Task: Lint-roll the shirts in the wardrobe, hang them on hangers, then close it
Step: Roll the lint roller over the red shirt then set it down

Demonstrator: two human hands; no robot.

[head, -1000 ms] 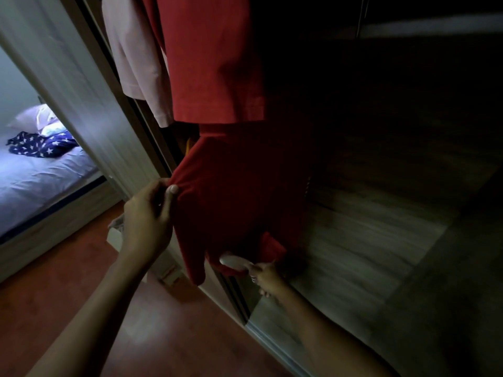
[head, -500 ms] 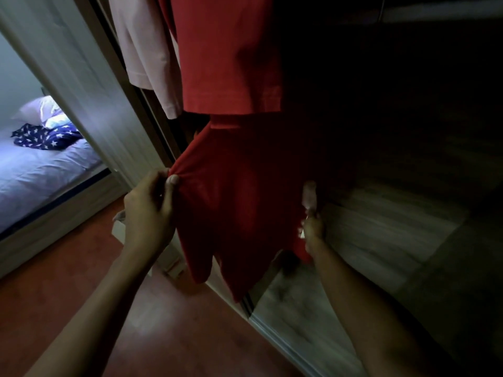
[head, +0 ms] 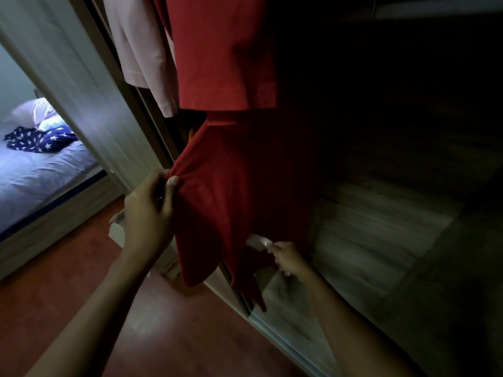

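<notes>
Red fabric is pinched between your left thumb (head: 173,181) and the fingers curled behind it: your left hand (head: 148,210) grips the side edge of the red shirt (head: 234,202) and pulls it out toward the room, so the cloth stretches taut across the front. Your right hand (head: 290,258) is closed around the handle of the lint roller (head: 258,242), whose pale head lies against the lower part of the same shirt, just above the hem. The roller head is blurred, and you cannot tell its exact outline.

Moving outward, the shirt hangs down from inside the wardrobe (head: 381,219), its lower corners dangling past the bottom rail in front of the wood-grain floor of the cabinet. Above it hangs a second red garment (head: 223,50) whose hem overlaps the top of the one you hold. Just to the left of that hangs a pale pink garment (head: 141,50), next to the wardrobe's light wooden side panel (head: 81,85).

Both of your forearms reach in from the bottom edge. Under them lies a reddish-brown floor (head: 68,308). Far left, past the panel, stands a bed (head: 35,172) with a light sheet, a pillow (head: 30,112) and a dark blue cloth with white stars (head: 35,138). The wardrobe interior to the right is too dark to read.
</notes>
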